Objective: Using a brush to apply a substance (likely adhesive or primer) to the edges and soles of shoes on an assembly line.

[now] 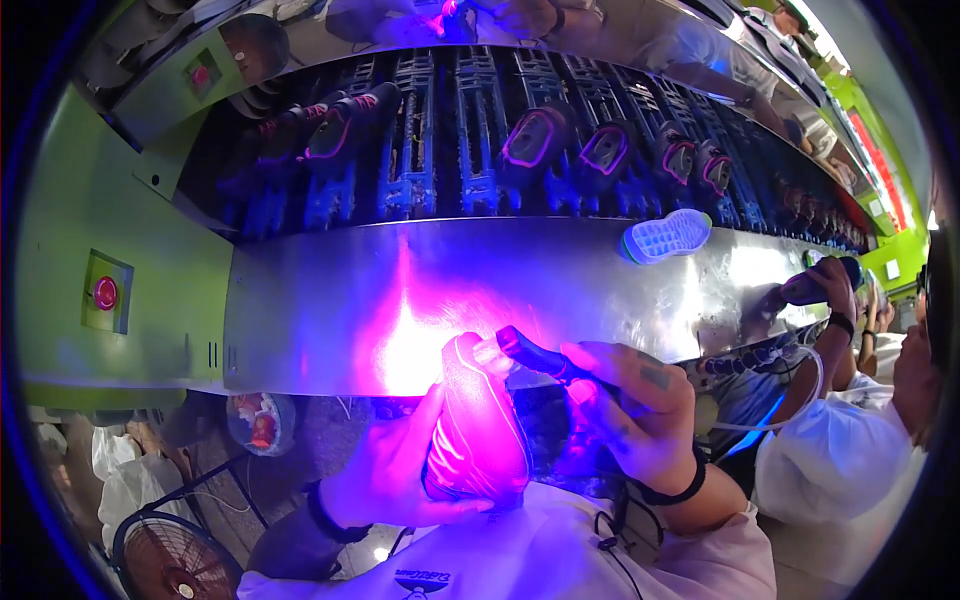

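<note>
A shoe (pixel 472 425), lit bright pink by purple light, stands tilted with its narrow end up in front of my body. My left hand (pixel 395 455) wraps round its lower left side, fingers closed on it. In my right hand (pixel 640 400), the fingers are closed round the dark handle of a brush (pixel 535 352). Its pale bristles touch the upper right edge of the shoe. Glare washes out the shoe's surface, so I cannot tell what coats it.
Ahead runs a metal ledge (pixel 580 300) with a pale shoe sole (pixel 668 237) on it. Beyond it, several dark shoes (pixel 535 140) ride a slatted conveyor (pixel 410 150). A green panel with a red button (pixel 105 293) stands left, a fan (pixel 175 560) below. At right, a co-worker's hand (pixel 835 285) holds a shoe.
</note>
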`<action>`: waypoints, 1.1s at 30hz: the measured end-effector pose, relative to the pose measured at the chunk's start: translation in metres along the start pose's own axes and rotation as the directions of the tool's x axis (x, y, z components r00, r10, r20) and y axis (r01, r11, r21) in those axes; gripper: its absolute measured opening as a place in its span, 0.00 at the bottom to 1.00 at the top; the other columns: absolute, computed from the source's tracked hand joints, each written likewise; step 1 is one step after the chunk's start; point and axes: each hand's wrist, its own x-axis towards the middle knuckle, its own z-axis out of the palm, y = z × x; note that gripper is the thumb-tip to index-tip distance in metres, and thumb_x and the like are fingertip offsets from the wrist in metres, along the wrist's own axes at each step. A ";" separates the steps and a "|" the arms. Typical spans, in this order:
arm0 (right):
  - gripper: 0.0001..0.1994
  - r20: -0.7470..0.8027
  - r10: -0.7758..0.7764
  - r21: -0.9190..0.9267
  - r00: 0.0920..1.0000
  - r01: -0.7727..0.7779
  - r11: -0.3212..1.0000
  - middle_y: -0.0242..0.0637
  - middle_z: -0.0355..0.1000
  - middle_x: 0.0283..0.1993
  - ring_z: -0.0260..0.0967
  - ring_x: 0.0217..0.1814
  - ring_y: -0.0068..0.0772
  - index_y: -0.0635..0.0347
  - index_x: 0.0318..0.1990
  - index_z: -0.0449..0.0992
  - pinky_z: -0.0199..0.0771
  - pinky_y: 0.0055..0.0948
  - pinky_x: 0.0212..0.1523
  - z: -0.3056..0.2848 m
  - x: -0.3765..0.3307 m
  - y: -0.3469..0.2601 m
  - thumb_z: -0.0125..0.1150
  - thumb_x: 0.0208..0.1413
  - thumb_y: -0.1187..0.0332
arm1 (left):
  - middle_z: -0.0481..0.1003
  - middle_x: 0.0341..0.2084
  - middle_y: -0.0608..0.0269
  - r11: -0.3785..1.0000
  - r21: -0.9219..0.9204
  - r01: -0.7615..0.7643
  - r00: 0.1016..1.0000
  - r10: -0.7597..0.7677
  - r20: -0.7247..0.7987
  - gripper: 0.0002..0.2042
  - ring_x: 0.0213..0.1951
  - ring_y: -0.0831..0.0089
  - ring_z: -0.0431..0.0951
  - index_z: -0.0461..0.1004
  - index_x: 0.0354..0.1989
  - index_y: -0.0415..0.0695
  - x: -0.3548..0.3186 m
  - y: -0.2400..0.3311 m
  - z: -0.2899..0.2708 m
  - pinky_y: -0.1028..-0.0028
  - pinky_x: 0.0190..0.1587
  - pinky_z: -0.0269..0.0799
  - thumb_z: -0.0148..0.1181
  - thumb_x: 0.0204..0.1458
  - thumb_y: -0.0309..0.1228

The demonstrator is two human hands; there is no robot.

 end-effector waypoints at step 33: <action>0.17 -0.009 -0.032 -0.018 0.999 0.032 0.999 0.48 0.82 0.50 0.81 0.48 0.50 0.60 0.55 0.84 0.80 0.42 0.51 0.036 -0.070 0.043 0.70 0.58 0.75 | 0.70 0.61 0.46 0.672 -0.597 0.438 0.842 -0.539 0.010 0.58 0.62 0.63 0.75 0.40 0.77 0.26 -0.005 0.005 -0.017 0.63 0.63 0.72 0.80 0.48 0.37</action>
